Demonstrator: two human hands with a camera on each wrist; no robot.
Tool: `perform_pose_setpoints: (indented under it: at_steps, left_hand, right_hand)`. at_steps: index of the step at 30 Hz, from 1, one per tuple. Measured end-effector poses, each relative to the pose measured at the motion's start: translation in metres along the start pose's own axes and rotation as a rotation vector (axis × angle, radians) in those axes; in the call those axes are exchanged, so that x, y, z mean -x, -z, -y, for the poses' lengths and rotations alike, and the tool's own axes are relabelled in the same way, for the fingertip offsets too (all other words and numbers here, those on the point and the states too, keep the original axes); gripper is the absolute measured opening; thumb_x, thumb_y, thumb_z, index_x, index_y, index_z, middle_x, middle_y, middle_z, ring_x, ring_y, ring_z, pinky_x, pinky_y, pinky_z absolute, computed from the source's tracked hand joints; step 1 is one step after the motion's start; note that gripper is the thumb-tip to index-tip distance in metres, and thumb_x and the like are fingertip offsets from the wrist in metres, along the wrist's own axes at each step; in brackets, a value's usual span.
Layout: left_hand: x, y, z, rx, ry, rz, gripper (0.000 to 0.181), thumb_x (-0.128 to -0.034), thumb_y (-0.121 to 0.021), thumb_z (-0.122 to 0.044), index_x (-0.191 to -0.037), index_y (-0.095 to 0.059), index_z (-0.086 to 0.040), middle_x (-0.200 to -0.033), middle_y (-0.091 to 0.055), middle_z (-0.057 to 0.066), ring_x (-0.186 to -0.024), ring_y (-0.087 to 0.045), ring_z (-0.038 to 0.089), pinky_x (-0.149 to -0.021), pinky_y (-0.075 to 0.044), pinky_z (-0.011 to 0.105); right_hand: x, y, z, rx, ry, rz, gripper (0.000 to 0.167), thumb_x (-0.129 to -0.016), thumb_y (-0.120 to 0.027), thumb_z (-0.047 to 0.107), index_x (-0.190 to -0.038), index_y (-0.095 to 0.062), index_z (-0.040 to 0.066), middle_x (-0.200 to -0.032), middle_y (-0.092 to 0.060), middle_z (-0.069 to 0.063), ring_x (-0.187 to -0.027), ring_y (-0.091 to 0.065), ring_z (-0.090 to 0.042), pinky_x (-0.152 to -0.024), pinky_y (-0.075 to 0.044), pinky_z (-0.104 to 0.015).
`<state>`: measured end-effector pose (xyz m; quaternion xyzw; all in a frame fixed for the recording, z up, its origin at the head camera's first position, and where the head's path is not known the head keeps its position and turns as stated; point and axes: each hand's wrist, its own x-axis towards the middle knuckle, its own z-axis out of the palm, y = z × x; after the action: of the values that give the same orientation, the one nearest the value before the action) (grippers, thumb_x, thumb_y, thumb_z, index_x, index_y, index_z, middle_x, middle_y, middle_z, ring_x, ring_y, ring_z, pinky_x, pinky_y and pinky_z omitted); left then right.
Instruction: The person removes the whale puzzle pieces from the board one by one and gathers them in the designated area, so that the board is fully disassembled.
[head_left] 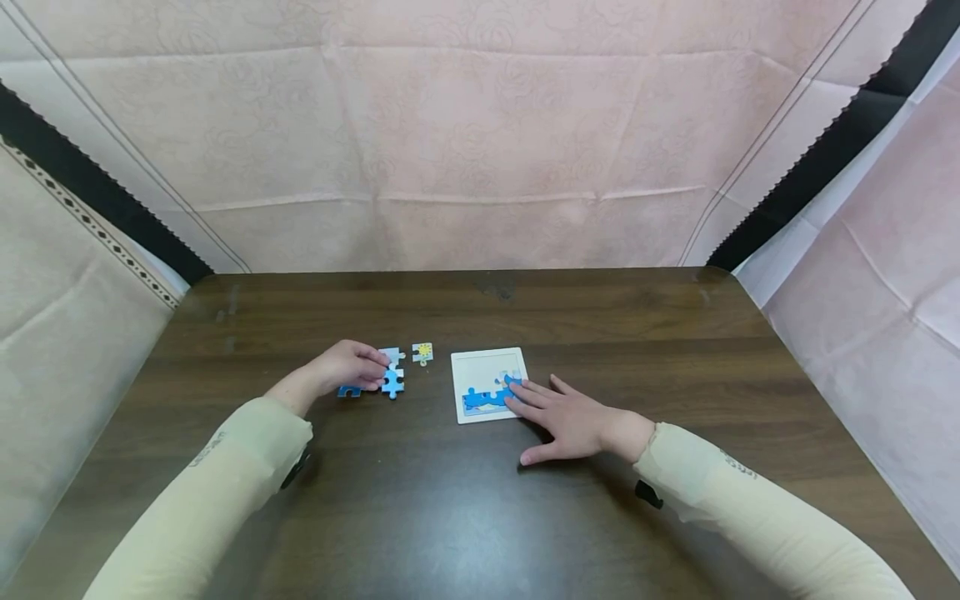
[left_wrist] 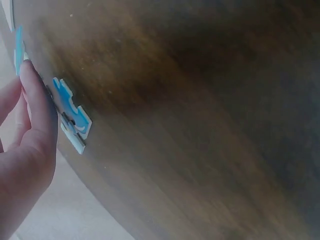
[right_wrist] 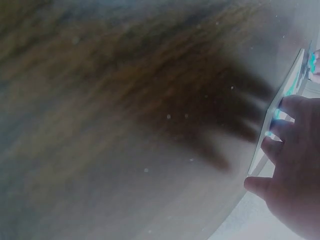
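My left hand pinches a blue puzzle piece between thumb and fingertips, seen edge-on in the left wrist view. Beside those fingertips in the head view are light blue and blue pieces; which of them is held is hard to tell. More blue pieces lie under and beside the hand. My right hand has its fingers spread, with fingertips on the right part of a white puzzle board. Joined blue pieces fill the board's lower part, partly covered by the fingers.
A piece with a yellow sun lies on the brown wooden table, between the left hand's pieces and the board. Pale patterned cloth hangs behind the table's far edge and at both sides.
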<state>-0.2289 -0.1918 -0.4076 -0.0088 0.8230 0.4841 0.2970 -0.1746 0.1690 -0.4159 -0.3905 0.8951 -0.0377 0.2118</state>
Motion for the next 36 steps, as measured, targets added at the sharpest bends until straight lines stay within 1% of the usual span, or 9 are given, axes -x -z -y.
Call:
perform_pose_setpoints:
  at_steps: [6, 13, 16, 20, 24, 26, 30, 32, 36]
  left_hand:
    - [-0.001, -0.001, 0.003, -0.014, -0.002, -0.025, 0.034, -0.0925, -0.056, -0.008, -0.122, -0.053, 0.009, -0.105, -0.062, 0.017, -0.076, -0.064, 0.01, -0.076, -0.057, 0.026]
    - [0.0, 0.0, 0.004, -0.031, -0.03, -0.027, 0.035, -0.0931, -0.055, -0.009, -0.122, -0.053, 0.01, -0.103, -0.063, 0.018, -0.076, -0.063, 0.01, -0.076, -0.057, 0.026]
    - [-0.001, 0.0, 0.004, -0.016, -0.009, -0.034, 0.035, -0.0948, -0.053, -0.011, -0.123, -0.053, 0.009, -0.108, -0.062, 0.019, -0.076, -0.064, 0.01, -0.076, -0.057, 0.025]
    - [-0.001, 0.001, 0.002, 0.009, 0.01, -0.024, 0.038, -0.0976, -0.048, -0.016, -0.126, -0.05, 0.009, -0.118, -0.058, 0.023, -0.077, -0.065, 0.009, -0.076, -0.056, 0.024]
    - [0.0, 0.003, 0.0, 0.017, 0.015, -0.017, 0.039, -0.0985, -0.046, -0.018, -0.126, -0.049, 0.009, -0.119, -0.057, 0.025, -0.078, -0.066, 0.01, -0.076, -0.056, 0.025]
    - [0.002, 0.004, -0.002, 0.008, 0.02, -0.017, 0.039, -0.0986, -0.046, -0.019, -0.126, -0.049, 0.008, -0.119, -0.057, 0.025, -0.079, -0.066, 0.01, -0.077, -0.056, 0.025]
    - [0.002, 0.006, -0.007, -0.018, 0.002, -0.009, 0.04, -0.0991, -0.045, -0.021, -0.128, -0.048, 0.007, -0.122, -0.056, 0.026, -0.087, -0.066, 0.015, -0.081, -0.056, 0.027]
    - [0.001, 0.005, -0.01, -0.03, -0.021, 0.0, 0.042, -0.0994, -0.044, -0.022, -0.129, -0.047, 0.007, -0.124, -0.055, 0.026, -0.092, -0.065, 0.018, -0.083, -0.055, 0.028]
    - [-0.004, -0.003, -0.019, -0.015, -0.057, 0.02, 0.042, -0.0993, -0.044, -0.021, -0.129, -0.047, 0.008, -0.124, -0.056, 0.027, -0.093, -0.065, 0.018, -0.083, -0.055, 0.028]
  right_hand:
    - [0.001, 0.001, 0.001, -0.014, 0.003, -0.003, 0.085, -0.084, -0.046, 0.067, -0.15, -0.021, 0.02, -0.158, -0.011, -0.002, -0.146, -0.01, -0.023, -0.116, -0.006, -0.058]
    - [0.001, 0.001, 0.001, -0.015, 0.008, -0.009, 0.084, -0.085, -0.047, 0.066, -0.15, -0.022, 0.019, -0.158, -0.012, -0.002, -0.146, -0.011, -0.023, -0.116, -0.007, -0.058]
    - [0.001, 0.001, 0.001, -0.015, 0.006, -0.005, 0.084, -0.085, -0.047, 0.066, -0.15, -0.021, 0.019, -0.158, -0.011, -0.002, -0.146, -0.01, -0.023, -0.116, -0.006, -0.058]
    - [0.001, 0.001, 0.001, -0.012, 0.003, -0.002, 0.084, -0.084, -0.046, 0.067, -0.15, -0.021, 0.02, -0.158, -0.011, -0.002, -0.146, -0.01, -0.023, -0.116, -0.007, -0.058]
    - [0.0, 0.001, 0.0, -0.012, 0.003, -0.004, 0.084, -0.084, -0.047, 0.067, -0.15, -0.021, 0.02, -0.158, -0.011, -0.002, -0.146, -0.01, -0.023, -0.115, -0.007, -0.058]
    - [0.0, 0.001, 0.0, -0.012, 0.003, -0.004, 0.084, -0.084, -0.047, 0.066, -0.15, -0.021, 0.02, -0.159, -0.011, -0.001, -0.146, -0.009, -0.023, -0.116, -0.006, -0.058]
    - [0.0, 0.001, -0.001, -0.013, 0.003, -0.006, 0.084, -0.085, -0.047, 0.066, -0.15, -0.021, 0.02, -0.158, -0.011, -0.002, -0.146, -0.009, -0.023, -0.115, -0.007, -0.058]
    - [0.0, 0.001, -0.001, -0.014, 0.002, -0.005, 0.084, -0.084, -0.047, 0.066, -0.15, -0.021, 0.02, -0.158, -0.011, -0.002, -0.146, -0.01, -0.023, -0.116, -0.007, -0.058]
    - [-0.001, 0.002, -0.001, -0.017, 0.007, -0.015, 0.083, -0.084, -0.047, 0.066, -0.149, -0.024, 0.019, -0.158, -0.013, -0.003, -0.146, -0.012, -0.024, -0.116, -0.007, -0.058]
